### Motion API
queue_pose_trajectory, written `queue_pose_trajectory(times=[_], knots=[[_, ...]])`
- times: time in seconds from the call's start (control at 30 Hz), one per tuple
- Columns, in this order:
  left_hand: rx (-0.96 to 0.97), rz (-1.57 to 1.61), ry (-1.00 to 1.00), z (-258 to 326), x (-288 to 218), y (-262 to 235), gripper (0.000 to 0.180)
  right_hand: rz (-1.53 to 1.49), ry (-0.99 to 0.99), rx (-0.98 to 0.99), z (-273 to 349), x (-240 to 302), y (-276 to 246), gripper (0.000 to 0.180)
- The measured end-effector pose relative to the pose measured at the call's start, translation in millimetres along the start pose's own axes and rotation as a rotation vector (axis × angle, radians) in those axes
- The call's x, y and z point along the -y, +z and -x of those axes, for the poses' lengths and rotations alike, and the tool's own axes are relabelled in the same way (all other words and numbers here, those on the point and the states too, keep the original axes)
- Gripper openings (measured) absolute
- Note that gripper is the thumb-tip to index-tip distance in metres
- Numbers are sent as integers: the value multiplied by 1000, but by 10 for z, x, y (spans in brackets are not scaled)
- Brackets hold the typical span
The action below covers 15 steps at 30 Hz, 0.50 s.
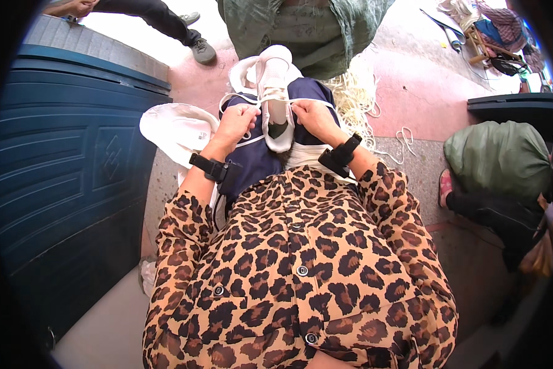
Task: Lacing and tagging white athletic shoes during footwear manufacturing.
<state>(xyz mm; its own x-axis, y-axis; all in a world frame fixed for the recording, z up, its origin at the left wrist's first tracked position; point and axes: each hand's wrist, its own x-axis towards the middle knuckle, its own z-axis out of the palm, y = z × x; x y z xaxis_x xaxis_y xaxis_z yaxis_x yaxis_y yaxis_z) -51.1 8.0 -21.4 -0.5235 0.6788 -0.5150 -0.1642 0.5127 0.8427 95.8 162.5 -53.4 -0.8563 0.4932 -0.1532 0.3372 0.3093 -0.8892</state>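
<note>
- Between legs of navy trousers (244, 166): white sneaker (274, 69), toe away from waist, long axis along legs.
- Above trousers: left hand (238, 121) and right hand (314, 117), fingers closed, pinching white shoelace (310, 99).
- Left of trousers: white item (169, 122), dark mark too small to read.

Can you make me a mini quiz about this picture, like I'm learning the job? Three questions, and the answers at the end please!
1. Fill in the blank: between the person's left hand and right hand there is a white ____.
2. Choose one: which hand is nearer to the pile of white laces?
A. The left
B. The right
3. True or false: the person's shirt has a striped pattern.

Key:
1. sneaker
2. B
3. False; it is leopard print.
</note>
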Motion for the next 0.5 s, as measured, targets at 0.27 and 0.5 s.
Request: queue_pose_trajectory(times=[0.27, 0.5], knots=[[-160, -137, 147, 15, 83, 80, 22, 222, -103, -74, -51, 46, 14, 20], [-265, 204, 170, 122, 82, 93, 23, 353, -161, 32, -56, 72, -89, 17]])
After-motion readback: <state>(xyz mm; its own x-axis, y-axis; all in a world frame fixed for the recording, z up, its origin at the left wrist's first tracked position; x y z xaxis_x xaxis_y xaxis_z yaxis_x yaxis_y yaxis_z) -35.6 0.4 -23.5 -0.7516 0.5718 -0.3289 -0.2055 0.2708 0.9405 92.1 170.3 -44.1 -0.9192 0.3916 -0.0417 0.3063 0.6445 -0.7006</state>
